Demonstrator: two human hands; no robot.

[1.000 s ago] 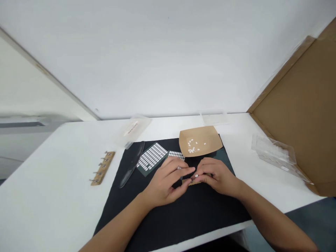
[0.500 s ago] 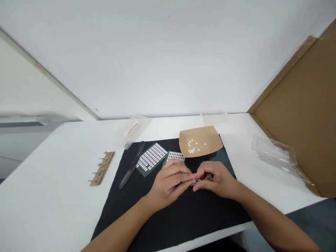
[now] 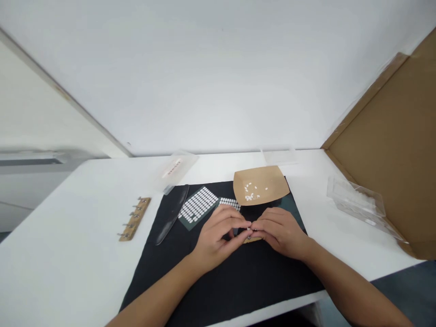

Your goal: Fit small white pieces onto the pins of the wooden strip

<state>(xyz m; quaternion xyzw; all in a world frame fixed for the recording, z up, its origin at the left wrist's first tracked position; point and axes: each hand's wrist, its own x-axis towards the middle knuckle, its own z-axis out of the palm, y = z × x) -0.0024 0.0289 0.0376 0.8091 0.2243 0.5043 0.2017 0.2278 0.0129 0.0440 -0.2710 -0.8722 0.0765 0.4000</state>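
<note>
My left hand [image 3: 220, 236] and my right hand [image 3: 282, 231] meet fingertip to fingertip over the black cloth [image 3: 218, 290]. Both are closed in a pinch around a small pale thing, too tiny and too covered by fingers to name. Just beneath the fingertips shows the edge of a wooden strip [image 3: 252, 240] with a bit of metal on it; the rest of it is hidden by my hands. Behind my left hand lie a green sheet with rows of white ovals [image 3: 199, 204] and a second, partly covered sheet of ovals [image 3: 230, 203].
A brown paper tray [image 3: 269, 181] holds loose white ovals. To the left lie a dark curved piece [image 3: 172, 215] and a wooden strip with metal clips [image 3: 135, 219]. A clear packet [image 3: 175, 168] is at the back; clear plastic boxes [image 3: 357, 200] stand right, by a cardboard panel [image 3: 384, 150].
The wooden piece seen inside my right hand's grip no longer shows there; a wooden edge now shows below the fingertips. My right fingers have straightened towards the left fingertips.
</note>
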